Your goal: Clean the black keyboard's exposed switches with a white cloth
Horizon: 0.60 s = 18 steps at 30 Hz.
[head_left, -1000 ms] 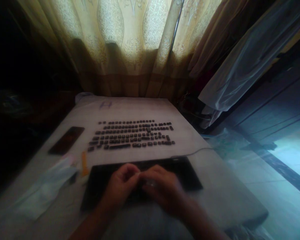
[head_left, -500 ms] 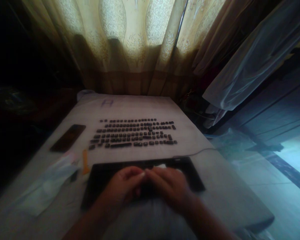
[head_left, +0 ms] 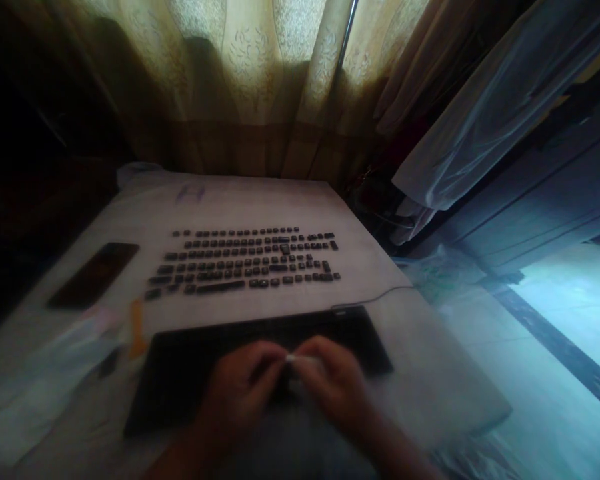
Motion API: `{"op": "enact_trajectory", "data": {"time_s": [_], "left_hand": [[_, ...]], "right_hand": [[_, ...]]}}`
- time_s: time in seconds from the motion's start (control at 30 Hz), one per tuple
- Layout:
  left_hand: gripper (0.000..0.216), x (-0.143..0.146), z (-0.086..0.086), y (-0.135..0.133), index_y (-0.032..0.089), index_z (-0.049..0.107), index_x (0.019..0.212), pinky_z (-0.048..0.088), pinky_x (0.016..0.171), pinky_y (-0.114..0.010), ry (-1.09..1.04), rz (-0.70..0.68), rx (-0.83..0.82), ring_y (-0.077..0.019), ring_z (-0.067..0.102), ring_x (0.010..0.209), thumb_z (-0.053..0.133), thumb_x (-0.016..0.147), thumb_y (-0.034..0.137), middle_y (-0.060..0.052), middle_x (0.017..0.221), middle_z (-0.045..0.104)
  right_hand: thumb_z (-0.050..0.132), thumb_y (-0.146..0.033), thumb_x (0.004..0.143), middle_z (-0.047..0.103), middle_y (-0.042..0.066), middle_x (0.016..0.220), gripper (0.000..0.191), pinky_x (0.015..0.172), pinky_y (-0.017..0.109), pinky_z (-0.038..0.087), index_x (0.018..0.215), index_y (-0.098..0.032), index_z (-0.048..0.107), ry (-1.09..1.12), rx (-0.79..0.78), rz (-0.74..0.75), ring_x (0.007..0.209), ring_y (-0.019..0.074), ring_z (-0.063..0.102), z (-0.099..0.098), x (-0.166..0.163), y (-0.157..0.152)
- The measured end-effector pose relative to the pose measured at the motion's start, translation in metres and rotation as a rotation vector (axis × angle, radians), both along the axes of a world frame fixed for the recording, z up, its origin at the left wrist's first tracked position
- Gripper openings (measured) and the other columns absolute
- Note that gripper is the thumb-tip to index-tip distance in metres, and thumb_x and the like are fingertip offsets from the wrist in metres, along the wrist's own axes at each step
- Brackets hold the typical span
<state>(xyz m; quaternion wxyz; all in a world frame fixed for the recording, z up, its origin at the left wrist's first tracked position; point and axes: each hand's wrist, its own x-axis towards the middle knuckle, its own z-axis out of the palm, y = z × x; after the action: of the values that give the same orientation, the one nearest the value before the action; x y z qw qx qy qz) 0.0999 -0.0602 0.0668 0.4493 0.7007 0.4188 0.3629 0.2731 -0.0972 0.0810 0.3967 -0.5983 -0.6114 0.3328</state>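
Over the black keyboard base (head_left: 180,363) my left hand (head_left: 243,380) and my right hand (head_left: 333,377) meet at the fingertips. Both are closed in a pinch around a small white piece (head_left: 291,359); blur hides whether it is tissue or cloth. More of something pale shows just under the right fingers. Beyond the base, loose black keycaps (head_left: 240,251) lie in several rows, with the long space bar (head_left: 221,287) in the nearest row. The keyboard's cable (head_left: 375,297) runs off to the right.
At the left lie a dark phone (head_left: 95,275), an orange flat tool (head_left: 137,327), a small dark object (head_left: 109,363) and a crumpled plastic bag (head_left: 45,383). The pale-covered table (head_left: 420,373) ends at the right above a tiled floor. Curtains (head_left: 250,87) hang behind.
My view has shifted, so the table items sit further left. My fingertips have rearranged, and the white piece that showed behind my right hand now shows between both hands' fingertips.
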Motion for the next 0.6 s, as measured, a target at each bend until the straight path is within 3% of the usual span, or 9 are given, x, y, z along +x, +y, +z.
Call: {"op": "enact_trajectory", "data": {"time_s": [0.1,0.33,0.47,0.6], "left_hand": [[0.013,0.007,-0.01,0.004,0.027,0.074,0.085,0.054,0.066,-0.023,0.015,-0.021,0.029,-0.0158,0.07,0.069,0.061,0.087,0.03,0.001,0.077,0.076],[0.011,0.01,-0.028,0.02,0.031,0.074,0.089,0.057,0.068,-0.023,0.145,0.035,0.09,-0.0174,0.074,0.074,0.064,0.085,0.033,0.003,0.083,0.078],[0.013,-0.017,-0.034,0.038,0.034,0.073,0.09,0.058,0.069,-0.024,0.275,0.114,0.26,-0.0179,0.075,0.073,0.063,0.086,0.039,0.005,0.085,0.079],[0.024,-0.065,-0.051,0.058,0.036,0.07,0.102,0.057,0.084,-0.037,0.437,0.182,0.376,-0.0241,0.074,0.085,0.06,0.085,0.05,0.003,0.097,0.078]], "right_hand": [[0.059,-0.033,0.082,0.059,-0.002,0.057,0.02,0.048,0.022,0.039,0.066,-0.021,0.06,0.066,-0.061,-0.11,0.052,0.0127,0.053,-0.009,-0.001,0.002],[0.058,-0.032,0.083,0.061,0.0,0.057,0.02,0.048,0.023,0.037,0.066,-0.021,0.063,-0.122,-0.043,-0.212,0.05,0.0134,0.054,-0.026,0.024,0.009],[0.058,-0.034,0.083,0.064,0.002,0.061,0.021,0.054,0.027,0.04,0.068,-0.022,0.064,-0.244,-0.062,-0.305,0.055,0.0166,0.058,-0.034,0.051,0.019],[0.056,-0.033,0.084,0.065,0.003,0.063,0.021,0.058,0.029,0.042,0.068,-0.021,0.063,-0.318,-0.113,-0.333,0.059,0.0185,0.061,-0.043,0.068,0.032]]}}
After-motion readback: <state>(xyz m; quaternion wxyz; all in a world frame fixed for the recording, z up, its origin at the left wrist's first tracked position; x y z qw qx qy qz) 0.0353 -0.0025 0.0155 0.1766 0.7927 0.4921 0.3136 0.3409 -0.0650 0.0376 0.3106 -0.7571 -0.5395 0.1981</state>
